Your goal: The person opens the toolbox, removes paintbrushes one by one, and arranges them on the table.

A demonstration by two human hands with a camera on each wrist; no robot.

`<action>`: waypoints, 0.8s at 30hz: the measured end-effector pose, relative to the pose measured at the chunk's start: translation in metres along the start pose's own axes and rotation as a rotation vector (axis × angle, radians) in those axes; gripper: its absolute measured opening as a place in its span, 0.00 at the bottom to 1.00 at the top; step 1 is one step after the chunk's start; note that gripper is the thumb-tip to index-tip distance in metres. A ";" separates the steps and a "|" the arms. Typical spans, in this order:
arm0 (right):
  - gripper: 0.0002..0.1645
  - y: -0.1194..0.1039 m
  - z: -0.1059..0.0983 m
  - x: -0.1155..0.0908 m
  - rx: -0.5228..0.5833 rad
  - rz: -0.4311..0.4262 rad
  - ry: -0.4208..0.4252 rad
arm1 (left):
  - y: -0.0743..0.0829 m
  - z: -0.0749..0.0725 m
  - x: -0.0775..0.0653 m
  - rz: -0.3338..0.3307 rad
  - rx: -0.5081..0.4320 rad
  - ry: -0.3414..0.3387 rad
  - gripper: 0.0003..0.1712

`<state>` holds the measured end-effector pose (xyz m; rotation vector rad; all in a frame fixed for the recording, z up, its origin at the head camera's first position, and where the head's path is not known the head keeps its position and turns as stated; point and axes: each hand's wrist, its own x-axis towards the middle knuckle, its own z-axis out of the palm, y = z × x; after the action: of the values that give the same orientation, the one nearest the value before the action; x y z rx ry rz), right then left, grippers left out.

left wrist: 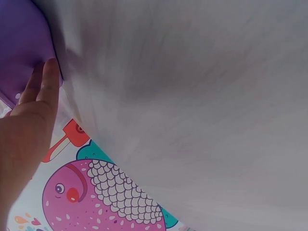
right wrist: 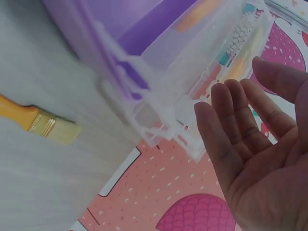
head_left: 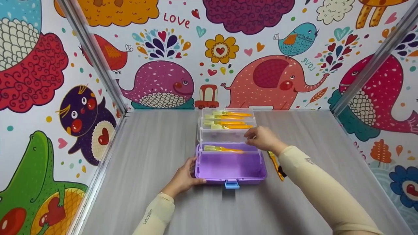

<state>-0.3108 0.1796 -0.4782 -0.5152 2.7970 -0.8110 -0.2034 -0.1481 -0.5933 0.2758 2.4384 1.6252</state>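
Observation:
A purple toolbox [head_left: 231,179] stands opened on the table, its clear fold-out trays [head_left: 225,135] raised behind it. My left hand [head_left: 183,176] rests at the box's front left corner, thumb along the front edge. In the left wrist view its fingers [left wrist: 48,86] lie straight against the purple side. Beside the right end of the trays, my right hand [head_left: 263,138] hovers with loosely bent fingers and nothing in them. Several orange-handled paintbrushes [head_left: 233,123] lie in the upper trays, and one paintbrush [head_left: 222,149] in the lowest tray.
Another orange paintbrush [head_left: 275,163] lies on the grey table [head_left: 156,147] to the right of the box, partly under my right forearm in the head view. A blue latch [head_left: 232,185] hangs at the box front. Cartoon-printed walls [head_left: 163,85] enclose the table's back and sides.

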 end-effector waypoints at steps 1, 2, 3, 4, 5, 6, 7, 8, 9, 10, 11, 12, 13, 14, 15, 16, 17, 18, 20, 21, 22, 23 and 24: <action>0.14 -0.002 0.003 0.003 -0.011 -0.018 -0.003 | 0.000 0.000 0.000 0.001 -0.001 0.001 0.58; 0.13 -0.004 0.005 0.006 -0.020 -0.027 -0.007 | 0.000 0.000 0.000 0.003 -0.002 0.002 0.58; 0.14 -0.006 0.008 0.009 -0.029 -0.038 -0.014 | 0.000 0.000 0.000 0.003 -0.001 0.003 0.58; 0.14 -0.008 0.010 0.011 -0.037 -0.041 -0.025 | 0.000 -0.001 0.000 0.007 -0.001 0.003 0.58; 0.14 -0.010 0.013 0.014 -0.044 -0.042 -0.037 | 0.000 -0.001 0.000 0.011 -0.003 0.002 0.58; 0.14 -0.011 0.016 0.016 -0.053 -0.045 -0.050 | 0.000 -0.001 0.000 0.014 -0.005 0.001 0.58; 0.14 -0.012 0.018 0.018 -0.060 -0.045 -0.062 | 0.000 -0.001 0.000 0.020 -0.007 0.000 0.58; 0.14 -0.014 0.021 0.019 -0.071 -0.041 -0.073 | 0.000 -0.001 0.000 0.025 -0.010 0.000 0.58; 0.14 -0.015 0.023 0.021 -0.082 -0.044 -0.082 | 0.000 -0.001 0.000 0.027 -0.008 -0.001 0.58; 0.14 -0.016 0.026 0.023 -0.095 -0.054 -0.089 | 0.000 -0.001 0.000 0.031 -0.011 -0.002 0.58; 0.14 -0.017 0.028 0.025 -0.107 -0.062 -0.093 | 0.000 -0.001 0.000 0.031 -0.012 -0.001 0.58; 0.13 -0.017 0.030 0.027 -0.120 -0.074 -0.094 | 0.000 -0.001 0.000 0.032 -0.011 0.000 0.58; 0.13 -0.018 0.032 0.028 -0.128 -0.085 -0.095 | 0.000 -0.001 0.000 0.034 -0.011 0.002 0.58; 0.13 -0.019 0.034 0.029 -0.133 -0.091 -0.096 | 0.000 -0.001 0.000 0.036 -0.011 0.002 0.58; 0.13 -0.020 0.036 0.030 -0.137 -0.100 -0.097 | 0.000 -0.001 0.000 0.038 -0.008 0.003 0.58; 0.13 -0.020 0.038 0.032 -0.137 -0.108 -0.098 | 0.000 -0.001 0.000 0.038 -0.008 0.003 0.58; 0.13 -0.020 0.040 0.032 -0.136 -0.106 -0.103 | -0.001 0.000 0.000 0.036 -0.006 0.003 0.58; 0.13 -0.021 0.041 0.033 -0.133 -0.106 -0.108 | -0.001 0.000 0.000 0.037 -0.007 0.003 0.58; 0.13 -0.021 0.044 0.035 -0.127 -0.101 -0.126 | -0.001 0.000 0.001 0.036 -0.008 0.001 0.58; 0.13 -0.021 0.045 0.036 -0.124 -0.102 -0.135 | -0.001 0.000 0.001 0.031 -0.008 0.001 0.58; 0.12 -0.020 0.046 0.037 -0.121 -0.101 -0.143 | -0.001 0.000 0.001 0.024 -0.010 0.000 0.58; 0.12 -0.020 0.047 0.037 -0.119 -0.097 -0.151 | -0.001 0.000 0.001 0.023 -0.012 0.000 0.58; 0.12 -0.020 0.047 0.038 -0.118 -0.092 -0.156 | -0.001 0.000 0.001 0.022 -0.013 0.001 0.59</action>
<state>-0.3279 0.1267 -0.5095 -0.6997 2.7042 -0.5969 -0.2044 -0.1480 -0.5944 0.3003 2.4334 1.6493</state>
